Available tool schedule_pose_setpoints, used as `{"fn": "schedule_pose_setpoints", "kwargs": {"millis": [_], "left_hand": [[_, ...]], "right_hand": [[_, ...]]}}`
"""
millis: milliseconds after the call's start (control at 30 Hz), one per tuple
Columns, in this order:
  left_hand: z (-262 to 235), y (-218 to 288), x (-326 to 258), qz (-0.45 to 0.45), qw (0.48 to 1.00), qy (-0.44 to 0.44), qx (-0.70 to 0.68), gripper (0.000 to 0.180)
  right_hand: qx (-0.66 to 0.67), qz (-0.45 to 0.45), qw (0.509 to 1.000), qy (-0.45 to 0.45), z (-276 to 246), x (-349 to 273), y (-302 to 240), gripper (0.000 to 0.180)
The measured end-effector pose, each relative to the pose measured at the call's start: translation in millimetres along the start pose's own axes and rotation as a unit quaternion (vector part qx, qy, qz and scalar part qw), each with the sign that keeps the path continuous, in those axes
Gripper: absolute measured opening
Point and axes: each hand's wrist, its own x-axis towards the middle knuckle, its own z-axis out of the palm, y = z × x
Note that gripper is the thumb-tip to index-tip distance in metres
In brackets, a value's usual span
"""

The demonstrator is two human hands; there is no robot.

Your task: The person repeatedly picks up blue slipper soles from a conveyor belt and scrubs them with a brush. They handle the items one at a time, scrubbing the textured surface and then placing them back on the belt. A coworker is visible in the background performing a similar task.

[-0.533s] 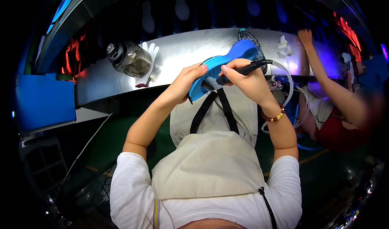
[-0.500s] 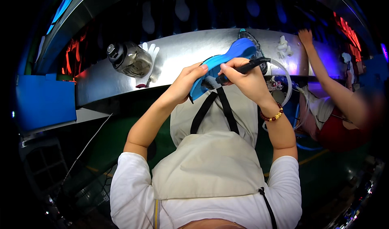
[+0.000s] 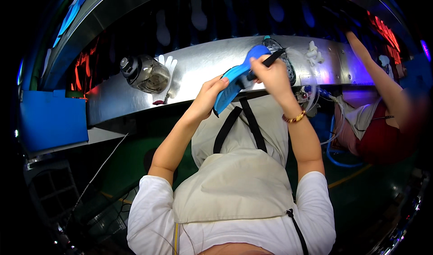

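My left hand (image 3: 208, 94) is closed around the near end of a blue shoe sole (image 3: 233, 78), thumb on top. The sole slants away to the right, its far end a darker blue. In my right hand (image 3: 274, 77) is a black pen-like brush (image 3: 273, 57), gripped between thumb and fingers. Its dark tip is over the middle of the sole; I cannot tell whether it touches. A pale hose (image 3: 313, 77), smeared by motion, hangs to the right of the brush.
On the metal bench (image 3: 198, 59) stand a clear jug with a dark lid (image 3: 151, 74) and, beside it, a white glove (image 3: 168, 70). A dark clear bottle (image 3: 288, 65) lies behind my right hand. White pieces (image 3: 314, 53) lie further right. A co-worker's arm (image 3: 376, 63) reaches across at right.
My right hand and brush have moved up along the sole, and the brush's angle has changed. The sole has shifted slightly. The co-worker's hand has reached further back.
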Motion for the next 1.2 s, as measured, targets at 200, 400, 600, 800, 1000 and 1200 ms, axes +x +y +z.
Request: {"fn": "schedule_pose_setpoints", "kwargs": {"millis": [200,400,600,800,1000,1200], "left_hand": [[-7,-4,-3,-0.018,0.996,0.016,-0.083,0.052],[3,1,-1,-0.021,0.973,0.005,-0.228,0.052],[-19,-8,8,-0.002,0.958,0.024,-0.286,0.053],[-10,47,-7,0.046,0.981,-0.076,-0.170,0.059],[47,147,24,0.214,0.939,-0.174,-0.206,0.065],[102,255,164,0.315,0.861,-0.201,-0.347,0.057]], "right_hand": [[0.100,0.044,0.993,0.050,-25,9,11,0.026],[0.024,-0.166,0.971,0.170,-3,-1,50,0.015],[0.251,0.034,0.955,-0.152,-12,-49,12,0.014],[0.472,0.047,0.865,0.163,-62,-56,38,0.016],[0.494,0.099,0.839,0.206,-77,-72,68,0.016],[0.478,0.072,0.856,0.182,-76,-51,42,0.017]]}}
